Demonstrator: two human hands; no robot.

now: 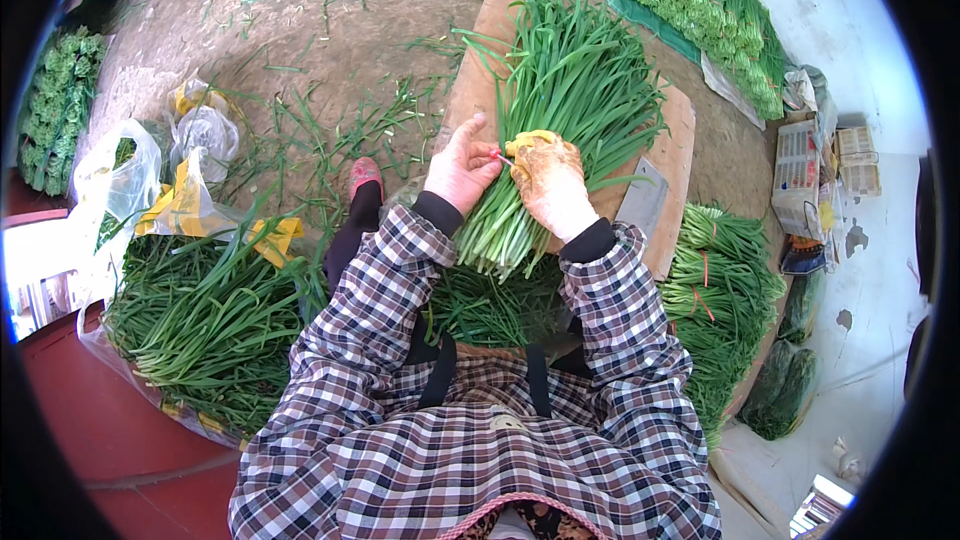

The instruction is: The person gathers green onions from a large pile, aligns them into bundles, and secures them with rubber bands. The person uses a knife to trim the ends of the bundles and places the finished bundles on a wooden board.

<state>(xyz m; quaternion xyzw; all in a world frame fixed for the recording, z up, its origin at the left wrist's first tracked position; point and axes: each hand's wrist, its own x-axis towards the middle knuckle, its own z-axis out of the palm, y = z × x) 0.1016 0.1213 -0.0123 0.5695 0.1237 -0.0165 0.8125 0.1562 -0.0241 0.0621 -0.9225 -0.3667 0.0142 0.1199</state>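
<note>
A thick bunch of Chinese chives (pixel 577 82) lies across a wooden board (pixel 487 37), its pale cut ends towards me. My left hand (pixel 466 169), bare, is at the left side of the stalks and pinches a thin red tie (pixel 496 154) between thumb and fingers; its forefinger points up. My right hand (pixel 547 176), in a stained yellow glove that leaves part of the hand bare, lies curled over the bunch and holds the other part of the tie. A wide-bladed metal knife (pixel 643 196) rests on the board to the right of my right hand.
Loose chives (pixel 210 315) fill a plastic bag at my left. Tied bunches (pixel 701 270) are stacked at my right, with more on green sheeting (pixel 652 26) at the upper right. Plastic crates (pixel 796 176) stand by the white wall. Leaf scraps (pixel 382 120) litter the floor.
</note>
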